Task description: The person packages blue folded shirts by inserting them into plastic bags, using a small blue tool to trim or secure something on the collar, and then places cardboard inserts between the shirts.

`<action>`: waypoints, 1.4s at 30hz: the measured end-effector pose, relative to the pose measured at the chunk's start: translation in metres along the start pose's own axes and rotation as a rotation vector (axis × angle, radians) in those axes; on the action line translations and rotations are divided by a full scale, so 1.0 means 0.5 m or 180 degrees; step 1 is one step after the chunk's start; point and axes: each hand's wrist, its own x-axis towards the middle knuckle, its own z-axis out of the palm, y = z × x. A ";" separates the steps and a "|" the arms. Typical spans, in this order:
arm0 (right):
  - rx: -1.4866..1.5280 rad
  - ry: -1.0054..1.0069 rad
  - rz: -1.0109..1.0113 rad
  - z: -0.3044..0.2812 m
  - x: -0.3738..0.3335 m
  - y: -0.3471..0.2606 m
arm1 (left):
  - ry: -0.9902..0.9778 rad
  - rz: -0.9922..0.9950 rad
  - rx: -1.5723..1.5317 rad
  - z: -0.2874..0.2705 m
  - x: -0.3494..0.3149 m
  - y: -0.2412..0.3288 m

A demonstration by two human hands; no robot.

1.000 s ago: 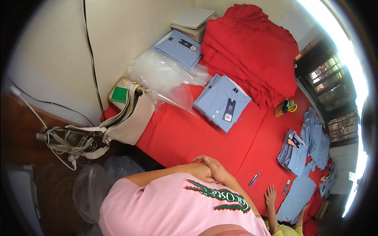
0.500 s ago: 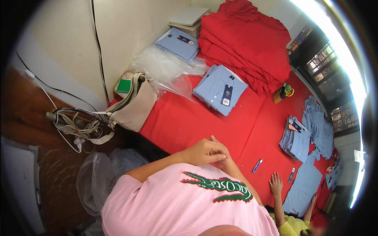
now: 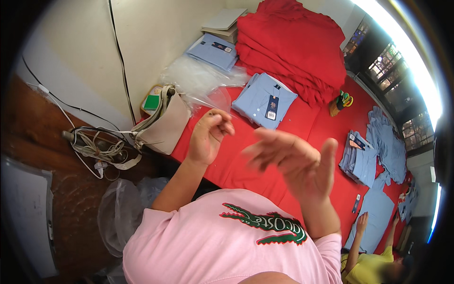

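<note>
Both hands up over the red tabletop [image 3: 302,128]: left hand [image 3: 208,137] loosely curled, pinching nothing, right hand [image 3: 295,158] spread wide, and the folded blue shirt [image 3: 264,98] lies just beyond them, untouched
</note>
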 end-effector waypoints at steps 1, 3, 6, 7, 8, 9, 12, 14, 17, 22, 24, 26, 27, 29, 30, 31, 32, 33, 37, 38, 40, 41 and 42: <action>-0.0056 -0.0647 -0.0142 0.031 0.011 -0.034 | 0.0224 -0.0084 -0.0155 -0.032 -0.002 -0.011; -0.0192 -0.1631 -0.0712 0.086 0.025 -0.080 | 0.0593 -0.0390 -0.0290 -0.065 0.001 -0.046; -0.0194 -0.1953 -0.1485 0.129 0.031 -0.083 | 0.1127 -0.0779 -0.0095 -0.116 -0.042 -0.071; -0.0245 -0.1817 -0.1615 0.131 0.022 -0.083 | 0.1175 -0.0875 -0.0055 -0.122 -0.048 -0.088; -0.0308 -0.1711 -0.1735 0.129 0.017 -0.080 | 0.1230 -0.0912 -0.0004 -0.129 -0.050 -0.095; -0.0377 -0.1571 -0.1821 0.129 0.007 -0.074 | 0.1266 -0.0989 0.0034 -0.134 -0.067 -0.097; -0.0544 -0.1249 -0.1895 0.125 0.008 -0.045 | 0.1321 -0.0962 0.0338 -0.164 -0.073 -0.100; -0.0612 -0.1123 -0.1921 0.127 0.019 -0.032 | 0.1374 -0.0991 0.0417 -0.185 -0.078 -0.094; -0.0726 -0.0946 -0.2011 0.119 0.027 -0.038 | 0.1379 -0.1018 0.0517 -0.210 -0.064 -0.089; -0.0404 -0.1489 -0.1965 0.020 0.058 -0.034 | 0.1399 -0.0929 0.0934 -0.241 -0.018 -0.081; -0.0149 -0.1918 -0.1319 -0.029 0.099 -0.029 | 0.1304 -0.0853 0.1046 -0.253 0.020 -0.098; 0.0115 -0.1399 -0.0423 -0.040 0.072 0.036 | 0.1213 -0.0832 0.1206 -0.266 0.054 -0.117; 0.0249 -0.0879 0.0086 -0.042 0.039 0.101 | 0.1144 -0.0864 0.1295 -0.264 0.079 -0.129; 0.0200 -0.0427 0.1071 -0.068 -0.029 0.228 | 0.1043 -0.0878 0.1542 -0.261 0.118 -0.136; -0.0002 -0.0467 0.1573 -0.086 -0.070 0.288 | 0.0938 -0.0907 0.1670 -0.267 0.134 -0.142; -0.0326 -0.0174 0.1705 -0.098 -0.113 0.338 | 0.0816 -0.0918 0.1795 -0.270 0.156 -0.150; -0.0645 0.0098 0.1866 -0.106 -0.154 0.380 | 0.0726 -0.0931 0.1902 -0.273 0.173 -0.159; -0.0962 0.0368 0.2014 -0.120 -0.182 0.405 | 0.0689 -0.0920 0.1920 -0.270 0.196 -0.170; -0.1557 0.1257 0.3643 -0.175 -0.236 0.436 | 0.0240 -0.0627 0.2435 -0.274 0.298 -0.246; -0.1858 0.1408 0.3275 -0.190 -0.246 0.455 | 0.0211 -0.0404 0.2832 -0.290 0.322 -0.276; -0.1664 0.1921 0.2715 -0.238 -0.265 0.504 | 0.0203 -0.0197 0.3461 -0.290 0.355 -0.303; -0.1171 0.2287 0.2511 -0.276 -0.258 0.526 | 0.0214 -0.0221 0.3699 -0.277 0.373 -0.305; -0.0939 0.2547 0.2277 -0.306 -0.232 0.527 | 0.0238 -0.0226 0.3959 -0.271 0.388 -0.307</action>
